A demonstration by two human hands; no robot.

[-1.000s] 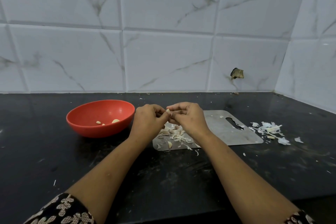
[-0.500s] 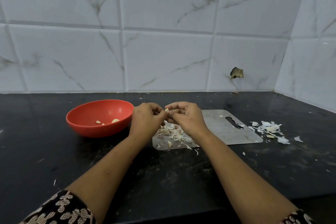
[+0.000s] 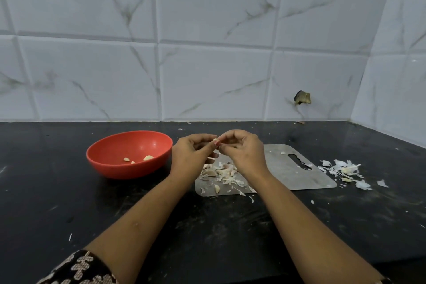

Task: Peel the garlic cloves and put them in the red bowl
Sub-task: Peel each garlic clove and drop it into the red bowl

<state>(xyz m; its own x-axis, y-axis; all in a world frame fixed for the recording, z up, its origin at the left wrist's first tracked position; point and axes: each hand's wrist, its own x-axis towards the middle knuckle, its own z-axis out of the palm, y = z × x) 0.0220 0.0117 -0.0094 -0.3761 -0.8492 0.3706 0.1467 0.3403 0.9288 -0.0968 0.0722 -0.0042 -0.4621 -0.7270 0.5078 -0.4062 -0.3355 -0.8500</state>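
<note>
Head view. The left hand (image 3: pixel 192 157) and the right hand (image 3: pixel 242 152) met fingertip to fingertip above the tabletop (image 3: pixel 230 226), both closed in a pinch on a single garlic clove (image 3: pixel 215 141), of which only a small pale tip showed between the fingers. Directly beneath the hands, on the near end of a grey cutting board (image 3: pixel 288 175), lay a heap of loose skins and cloves (image 3: pixel 221 173) (which pieces there remained unpeeled could not be told). The red bowl (image 3: pixel 108 163) stood just to the left of the left hand, not touching it, with a few peeled cloves (image 3: pixel 148 157) on its floor. A second scatter of papery skins (image 3: pixel 343 169) lay on the tabletop well to the right of the right hand, past the board's handle slot.

Handling, as a judgement: the clove was probably light and firm, small enough to slip from a pinch, especially once bared, since peeled garlic tends to be slick. Its skin looked thin, dry and brittle, likely to tear into flakes. The clove would best be held across its flanks by one hand, leaving an end free for the other to catch the skin's edge. The task appeared to be at an early stage.
</note>
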